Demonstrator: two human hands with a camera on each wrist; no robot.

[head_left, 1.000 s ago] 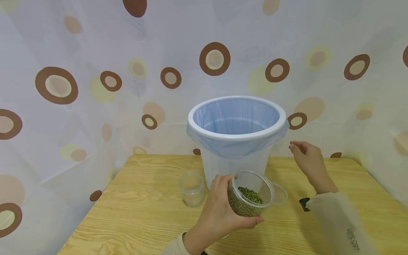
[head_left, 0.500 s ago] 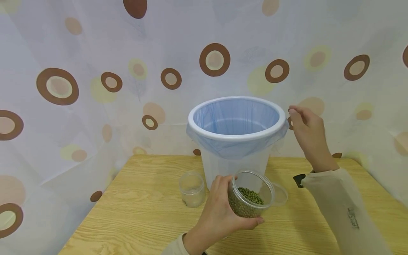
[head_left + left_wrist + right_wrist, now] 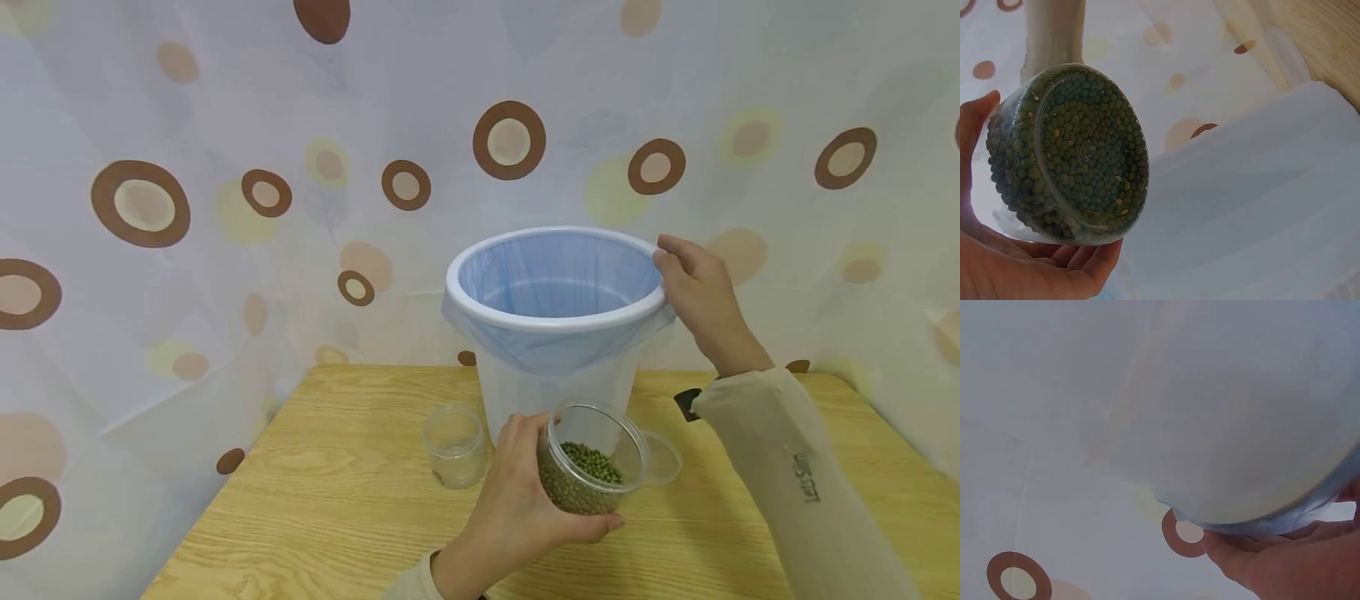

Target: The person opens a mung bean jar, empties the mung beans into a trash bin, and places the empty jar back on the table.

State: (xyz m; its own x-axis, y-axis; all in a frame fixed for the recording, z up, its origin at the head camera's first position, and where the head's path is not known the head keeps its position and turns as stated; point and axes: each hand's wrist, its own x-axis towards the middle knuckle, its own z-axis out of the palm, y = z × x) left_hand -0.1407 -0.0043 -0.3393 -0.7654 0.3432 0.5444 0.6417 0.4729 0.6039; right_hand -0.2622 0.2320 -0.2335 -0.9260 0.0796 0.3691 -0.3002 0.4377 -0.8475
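My left hand [image 3: 517,500] grips a clear plastic jar [image 3: 633,446] partly filled with green mung beans [image 3: 588,462], its open mouth tipped toward me and to the right. From the left wrist view, the jar's bottom shows beans packed against the clear plastic, with fingers curled under it. My right hand [image 3: 701,296] is at the right side of the rim of a white bin [image 3: 558,400], thumb and index fingertips close together right at the edge. A blue bag [image 3: 558,350] lines the bin and folds over its rim. I cannot tell what the right fingertips hold.
A clear cup-like container [image 3: 455,450] stands on the wooden table [image 3: 337,500], left of the bin. Behind the jar, to its right, lies a round clear lid [image 3: 663,458]. A dotted white sheet [image 3: 300,108] hangs behind the table.
My right hand has risen from beside the bin to the height of its rim, then moved left to the rim. The left hand and jar have stayed nearly still.
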